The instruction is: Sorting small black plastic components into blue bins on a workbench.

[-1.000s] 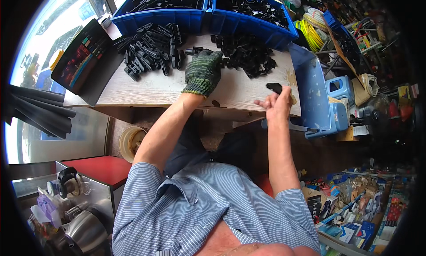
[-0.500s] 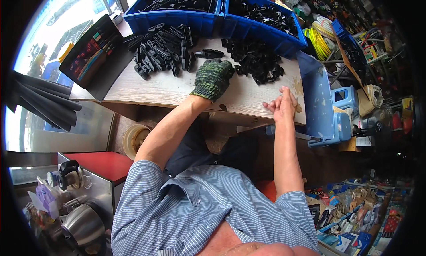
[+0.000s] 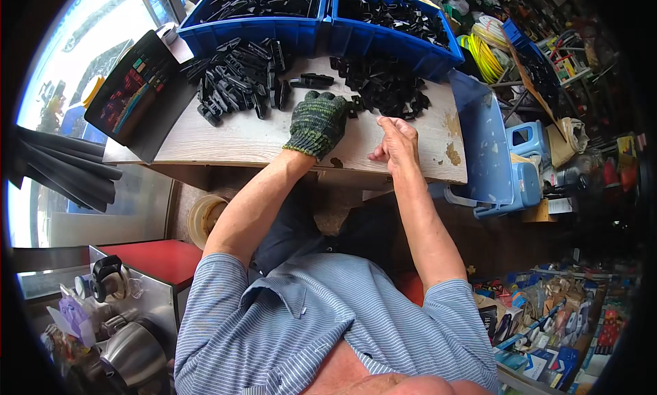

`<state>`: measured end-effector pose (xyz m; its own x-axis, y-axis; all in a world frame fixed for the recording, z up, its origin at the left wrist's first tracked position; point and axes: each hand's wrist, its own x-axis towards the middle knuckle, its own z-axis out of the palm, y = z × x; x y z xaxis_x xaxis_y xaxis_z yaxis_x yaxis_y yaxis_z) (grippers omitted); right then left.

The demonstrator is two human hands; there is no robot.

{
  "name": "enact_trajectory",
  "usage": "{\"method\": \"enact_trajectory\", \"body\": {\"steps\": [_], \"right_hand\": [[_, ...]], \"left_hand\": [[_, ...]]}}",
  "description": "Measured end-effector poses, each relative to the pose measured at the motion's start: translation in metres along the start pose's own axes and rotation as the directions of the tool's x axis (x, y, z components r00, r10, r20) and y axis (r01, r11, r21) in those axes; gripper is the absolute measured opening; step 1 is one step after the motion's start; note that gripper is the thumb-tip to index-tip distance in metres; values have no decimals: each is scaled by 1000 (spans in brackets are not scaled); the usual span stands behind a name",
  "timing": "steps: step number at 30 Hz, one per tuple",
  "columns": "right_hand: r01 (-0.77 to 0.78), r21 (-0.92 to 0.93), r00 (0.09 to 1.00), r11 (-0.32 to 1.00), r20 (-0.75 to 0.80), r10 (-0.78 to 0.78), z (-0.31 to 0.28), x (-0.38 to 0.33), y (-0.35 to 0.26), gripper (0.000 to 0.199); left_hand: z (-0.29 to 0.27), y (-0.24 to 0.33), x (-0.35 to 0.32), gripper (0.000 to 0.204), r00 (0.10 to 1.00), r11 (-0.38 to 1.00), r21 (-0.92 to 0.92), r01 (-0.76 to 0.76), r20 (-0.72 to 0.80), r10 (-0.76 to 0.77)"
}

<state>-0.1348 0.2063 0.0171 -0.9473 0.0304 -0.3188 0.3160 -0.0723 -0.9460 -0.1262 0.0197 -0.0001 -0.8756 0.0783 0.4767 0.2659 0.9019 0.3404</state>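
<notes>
My left hand (image 3: 317,124), in a dark green and black knitted glove, rests knuckles up on the pale tabletop (image 3: 263,140). Its fingers are curled under, hiding whatever they hold. A single long black plastic part (image 3: 312,81) lies just beyond the knuckles. Beside the gloved fingers is a small black piece (image 3: 354,106), at the near edge of the pile of small black clips (image 3: 387,83). My bare right hand (image 3: 399,143) hovers over the table right of the glove, fingers apart and partly bent, with nothing visible in it. Long black parts (image 3: 239,80) form another heap to the left.
Two blue bins (image 3: 253,33) full of black parts line the table's far side. A tablet in a dark case (image 3: 133,87) leans at the left. Right of the table stands a light blue plastic container (image 3: 487,148); a pale bucket (image 3: 204,218) sits below on the left.
My right hand has moved left and inward, closer to the gloved hand and the clip pile. The left hand stays curled in nearly the same spot, while the whole view shifts slightly.
</notes>
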Motion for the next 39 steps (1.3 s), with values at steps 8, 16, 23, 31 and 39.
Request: {"method": "enact_trajectory", "body": {"steps": [8, 16, 23, 31, 39], "right_hand": [[-20, -83, 1000, 996, 13, 21, 20, 1, -3, 23], [-18, -137, 1000, 990, -22, 15, 28, 3, -5, 23], [11, -173, 1000, 985, -3, -12, 27, 5, -3, 26], [178, -179, 976, 968, 156, -150, 20, 12, 8, 32], [306, -157, 918, 939, 309, -248, 12, 3, 12, 36]], "left_hand": [[8, -3, 2, 23, 956, 981, -187, 57, -273, -108], [8, 0, 7, 21, 999, 1000, -16, 25, 23, -25], [7, 1, 0, 19, 999, 998, -54, -34, -35, 32], [16, -3, -9, 22, 979, 821, -552, 143, -40, -198], [-18, 5, 3, 20, 801, 114, -795, 595, 575, -168]]}}
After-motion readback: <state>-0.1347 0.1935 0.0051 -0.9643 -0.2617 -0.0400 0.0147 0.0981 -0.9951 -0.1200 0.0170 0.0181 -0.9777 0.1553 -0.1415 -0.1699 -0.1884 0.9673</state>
